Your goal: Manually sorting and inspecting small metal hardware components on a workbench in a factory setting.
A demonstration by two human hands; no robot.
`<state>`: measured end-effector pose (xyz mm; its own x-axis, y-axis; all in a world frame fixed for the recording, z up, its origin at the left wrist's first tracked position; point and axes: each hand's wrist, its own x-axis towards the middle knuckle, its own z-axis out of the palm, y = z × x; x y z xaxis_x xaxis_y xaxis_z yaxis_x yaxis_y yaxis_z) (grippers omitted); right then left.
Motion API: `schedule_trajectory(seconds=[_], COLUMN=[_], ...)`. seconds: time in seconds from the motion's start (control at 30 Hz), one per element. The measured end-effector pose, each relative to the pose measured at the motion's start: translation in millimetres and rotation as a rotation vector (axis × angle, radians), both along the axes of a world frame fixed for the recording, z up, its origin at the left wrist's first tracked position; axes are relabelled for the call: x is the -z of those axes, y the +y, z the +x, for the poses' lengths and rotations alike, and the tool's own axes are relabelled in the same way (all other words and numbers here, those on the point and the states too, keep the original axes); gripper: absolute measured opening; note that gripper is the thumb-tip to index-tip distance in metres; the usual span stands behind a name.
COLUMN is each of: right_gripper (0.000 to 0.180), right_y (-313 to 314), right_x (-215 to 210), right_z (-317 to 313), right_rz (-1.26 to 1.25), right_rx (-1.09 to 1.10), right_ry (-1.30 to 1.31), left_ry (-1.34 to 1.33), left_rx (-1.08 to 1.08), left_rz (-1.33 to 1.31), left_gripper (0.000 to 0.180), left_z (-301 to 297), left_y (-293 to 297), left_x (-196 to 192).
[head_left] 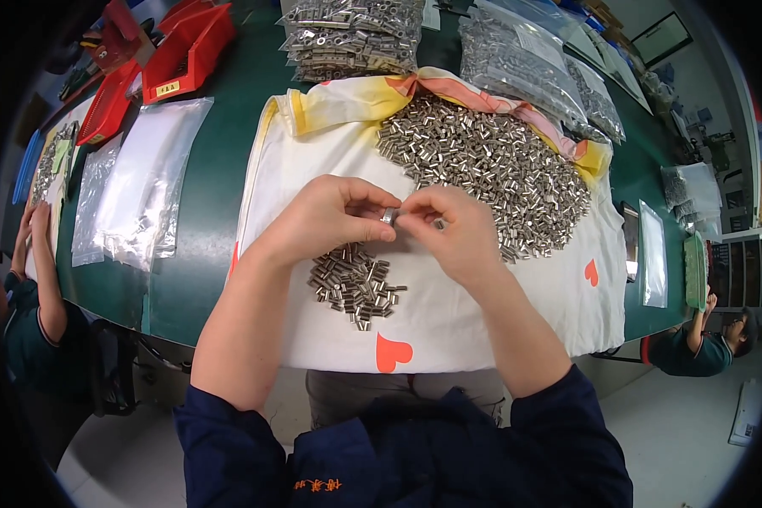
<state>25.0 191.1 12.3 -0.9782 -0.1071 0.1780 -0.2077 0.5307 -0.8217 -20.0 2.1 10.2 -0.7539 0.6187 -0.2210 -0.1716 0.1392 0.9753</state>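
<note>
Far left: a co-worker's hands (pixel 38 222) at the edge of a pale cloth; what they hold is too small to tell. Red plastic bins (pixel 186 57) next, then clear plastic bags (pixel 140 182) flat on the green tabletop (pixel 193 254), apart from the loose metal.

Small pile (pixel 356 288) of short metal cylinders on the white cloth (pixel 453 326), just below the left hand, well within reach; probably kept apart so the two lots don't mix.

Left hand (pixel 317 218): thumb and forefinger pinch a bright metal piece (pixel 388 216) above the cloth, its end exposed, likely so the other hand can get at it.

Right hand (pixel 459 227): fingertips drawn in beside that piece; cannot tell whether they press on it. Small metal glint (pixel 439 223) among its curled fingers.

Large heap (pixel 483 165) of similar cylinders beyond and right. Bunched yellow-and-pink cloth edge (pixel 330 103) runs along its far side, presumably a bank against rolling. Filled clear bags (pixel 351 38) stacked behind, off the cloth.

Far right: a green basket (pixel 696 271), another co-worker's hand (pixel 710 301) at it.
</note>
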Motion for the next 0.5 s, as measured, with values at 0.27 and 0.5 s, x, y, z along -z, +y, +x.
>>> schedule_trajectory(seconds=[0.27,0.5], right_gripper=[0.005,0.003], right_y=[19,12], right_x=[8,15], right_z=[-8,-8], right_rz=[0.5,0.632], right_rx=[0.038,0.041], right_ry=[0.157,0.253], left_ry=[0.034,0.014], left_rx=[0.033,0.002], left_rz=[-0.04,-0.014], left_gripper=[0.032,0.032], left_z=[0,0], left_y=[2,5], left_x=[4,4])
